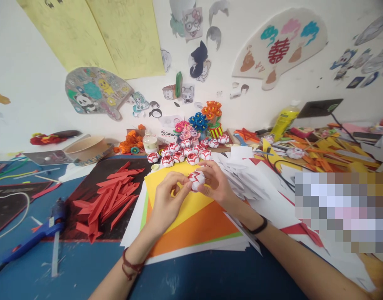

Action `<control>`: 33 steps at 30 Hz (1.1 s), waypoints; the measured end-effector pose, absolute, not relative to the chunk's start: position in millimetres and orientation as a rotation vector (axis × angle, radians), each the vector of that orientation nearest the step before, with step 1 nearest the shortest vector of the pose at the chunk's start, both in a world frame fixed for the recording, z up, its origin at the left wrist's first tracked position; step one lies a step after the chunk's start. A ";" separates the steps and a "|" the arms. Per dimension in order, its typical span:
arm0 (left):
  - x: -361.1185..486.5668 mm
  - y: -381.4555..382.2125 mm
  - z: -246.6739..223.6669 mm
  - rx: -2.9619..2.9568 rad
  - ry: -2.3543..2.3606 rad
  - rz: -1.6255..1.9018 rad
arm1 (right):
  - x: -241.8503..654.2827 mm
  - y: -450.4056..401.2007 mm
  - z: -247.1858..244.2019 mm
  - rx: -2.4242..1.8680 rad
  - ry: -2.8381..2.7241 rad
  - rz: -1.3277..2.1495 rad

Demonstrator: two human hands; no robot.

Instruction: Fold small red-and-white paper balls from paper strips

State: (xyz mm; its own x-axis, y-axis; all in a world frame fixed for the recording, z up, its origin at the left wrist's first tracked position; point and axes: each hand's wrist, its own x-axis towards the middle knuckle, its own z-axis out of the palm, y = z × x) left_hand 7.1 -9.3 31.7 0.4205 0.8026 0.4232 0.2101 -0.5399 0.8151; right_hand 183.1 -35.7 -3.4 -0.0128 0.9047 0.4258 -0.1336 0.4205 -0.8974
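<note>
Between the fingertips of both hands is a small folded paper flower (196, 180), white with red zigzag edges. My left hand (172, 193) pinches its left side with thumb and forefinger. On the other side, my right hand (219, 183) curls its fingers and thumb around the flower. Beneath the hands lies a stack of coloured paper, a yellow sheet (160, 183) over an orange sheet (197, 229). Just beyond, several finished red-and-white paper flowers (178, 156) stand grouped together. Folded red paper strips (113, 191) are heaped to the left on a dark mat (75, 196).
A blue glue gun (50, 227) lies at the left on the blue table (166, 279). White paper strips (241, 179) and yellow and orange scraps (322, 150) spread to the right, near a yellow bottle (285, 121). Paper bouquets (199, 121) stand by the wall. A bowl (88, 149) sits back left.
</note>
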 end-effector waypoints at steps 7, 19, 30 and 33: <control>5.5 -5.4 33.5 2.084 0.863 1.184 | 183.6 -37.0 -0.9 -0.752 -1.266 1.042; 1.7 -0.3 34.6 2.100 0.869 1.149 | 184.5 -35.6 -3.4 -0.738 -1.292 1.104; -3.9 -3.6 42.7 2.386 0.796 1.129 | 187.7 -34.4 -7.6 -0.776 -1.387 1.043; -5.2 -5.1 44.1 2.498 0.787 1.094 | 187.2 -34.8 -6.9 -0.780 -1.389 1.049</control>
State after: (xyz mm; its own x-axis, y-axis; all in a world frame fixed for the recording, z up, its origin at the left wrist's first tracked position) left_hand -5.2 -5.1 44.1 0.5594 0.5921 0.5801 0.3616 -0.8040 0.4720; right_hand 187.2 -34.8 -6.9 -0.1083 0.9152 0.3881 -0.1229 0.3750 -0.9188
